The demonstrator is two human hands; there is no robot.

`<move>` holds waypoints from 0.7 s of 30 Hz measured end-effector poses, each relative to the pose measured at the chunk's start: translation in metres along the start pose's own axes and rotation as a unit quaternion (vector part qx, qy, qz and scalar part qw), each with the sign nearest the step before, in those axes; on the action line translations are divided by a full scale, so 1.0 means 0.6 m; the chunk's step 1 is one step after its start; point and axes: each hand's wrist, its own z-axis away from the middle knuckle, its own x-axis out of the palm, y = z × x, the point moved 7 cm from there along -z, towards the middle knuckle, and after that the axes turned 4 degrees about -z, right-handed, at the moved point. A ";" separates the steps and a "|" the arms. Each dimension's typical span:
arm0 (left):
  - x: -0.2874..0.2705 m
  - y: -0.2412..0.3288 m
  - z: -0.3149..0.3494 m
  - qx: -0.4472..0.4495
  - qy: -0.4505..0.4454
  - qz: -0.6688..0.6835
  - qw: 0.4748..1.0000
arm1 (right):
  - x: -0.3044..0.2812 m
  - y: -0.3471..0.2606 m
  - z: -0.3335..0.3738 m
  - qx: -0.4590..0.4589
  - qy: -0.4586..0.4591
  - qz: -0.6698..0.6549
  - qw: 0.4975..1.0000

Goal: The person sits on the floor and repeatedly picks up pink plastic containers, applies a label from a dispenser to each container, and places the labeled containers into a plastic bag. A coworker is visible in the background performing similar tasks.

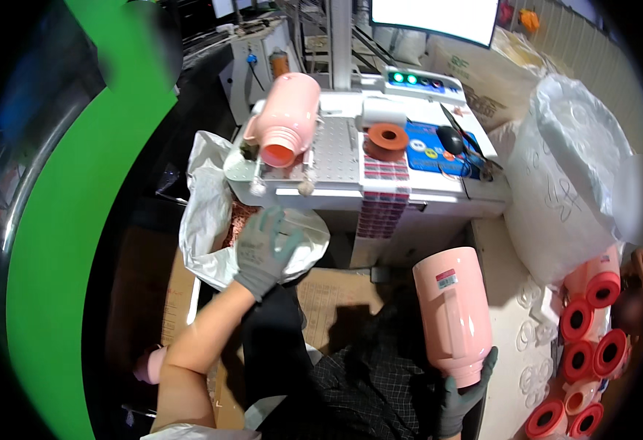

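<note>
My right hand (462, 402), in a grey glove, grips a pink thermos jug (450, 301) by its narrow neck. The jug is neck-down, with its handle and a small red-and-white label facing me. My left hand (264, 246), gloved in grey and white with fingers spread, is empty above a white plastic bag (207, 220). Pinkish scraps (238, 222) lie inside that bag. A second pink jug (290, 117) rests tilted on the perforated plate of a white machine bench (336, 141), its open mouth toward me.
On the bench stand an orange-brown roll (387, 141), a strip of red labels (384, 209), a blue mat (431, 150) and a control box with green lights (424, 82). A large white sack (567, 169) is at right, above red-rimmed pink parts (578, 359) and clear rings (534, 383).
</note>
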 end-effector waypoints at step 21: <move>-0.265 0.148 0.084 0.125 -0.020 0.268 0.955 | 0.550 -0.283 -0.236 -0.441 -0.140 0.243 0.852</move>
